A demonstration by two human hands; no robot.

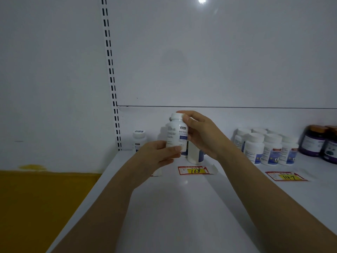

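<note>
The held bottle (pixel 176 131) is between left hand (pixel 156 156) and right hand (pixel 202 136), over the shelf (pixel 182 207); a lone bottle (pixel 139 139) stands left of them, a bottle cluster (pixel 269 148) right, a price tag (pixel 194 170) beneath

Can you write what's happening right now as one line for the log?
held: white bottle | left hand: grips its base | right hand: grips its top | pose: upright over shelf

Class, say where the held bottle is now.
Head view, centre: the bottle is above the shelf, left hand at its base, right hand at its cap.
</note>
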